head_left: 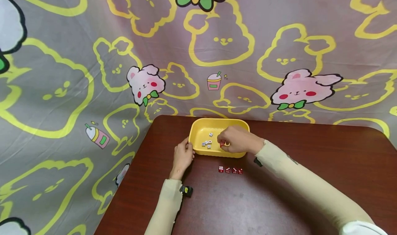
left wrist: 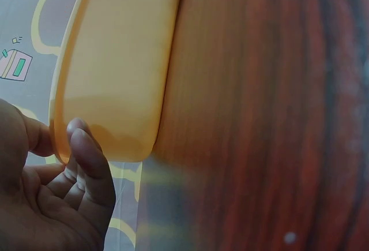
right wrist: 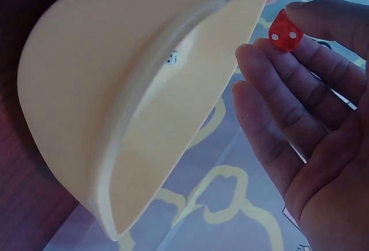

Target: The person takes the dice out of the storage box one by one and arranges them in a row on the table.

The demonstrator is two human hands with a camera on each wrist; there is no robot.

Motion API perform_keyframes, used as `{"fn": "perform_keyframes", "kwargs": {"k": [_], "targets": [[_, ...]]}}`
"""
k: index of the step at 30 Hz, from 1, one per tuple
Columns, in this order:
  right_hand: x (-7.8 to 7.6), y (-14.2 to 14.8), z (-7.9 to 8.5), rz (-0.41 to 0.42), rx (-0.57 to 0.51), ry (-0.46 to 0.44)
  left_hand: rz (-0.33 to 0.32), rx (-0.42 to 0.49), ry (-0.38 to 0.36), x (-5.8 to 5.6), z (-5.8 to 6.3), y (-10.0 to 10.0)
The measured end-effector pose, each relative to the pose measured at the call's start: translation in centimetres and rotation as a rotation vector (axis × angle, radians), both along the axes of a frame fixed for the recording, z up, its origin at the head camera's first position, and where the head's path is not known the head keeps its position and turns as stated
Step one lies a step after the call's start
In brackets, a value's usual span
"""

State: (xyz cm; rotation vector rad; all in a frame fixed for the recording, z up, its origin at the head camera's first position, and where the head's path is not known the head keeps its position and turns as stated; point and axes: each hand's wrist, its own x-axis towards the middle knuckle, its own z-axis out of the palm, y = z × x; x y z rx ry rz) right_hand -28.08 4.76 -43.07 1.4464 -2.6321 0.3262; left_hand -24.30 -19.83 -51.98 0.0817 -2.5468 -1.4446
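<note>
Between thumb and fingertips, my right hand pinches a red die with white dots. In the head view this right hand is over the right part of a yellow plastic tub. My left hand grips the tub's left end; in the left wrist view its thumb and fingers hold the rim at the corner. Several white dice lie on the tub's floor, left of my right hand. In front of the tub, a row of several red dice lies on the table.
The tub stands near the far edge of a dark reddish-brown wooden table. Behind and to the left hangs a grey cloth with cartoon figures, close to the table's edges.
</note>
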Motion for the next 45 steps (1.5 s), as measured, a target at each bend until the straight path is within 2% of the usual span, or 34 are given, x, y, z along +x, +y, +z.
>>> {"fn": "perform_keyframes", "kwargs": {"k": [16, 34, 45], "targets": [[2.0, 1.6, -0.4, -0.003, -0.036, 0.000, 0.007, -0.006, -0.007, 0.0, -0.2, -0.1], [3.2, 3.7, -1.2, -0.057, -0.038, -0.046, 0.002, -0.012, -0.005, 0.1, 0.0, -0.1], [4.0, 4.8, -1.8, -0.063, -0.036, -0.070, -0.004, -0.019, -0.004, -0.1, 0.0, -0.1]]}}
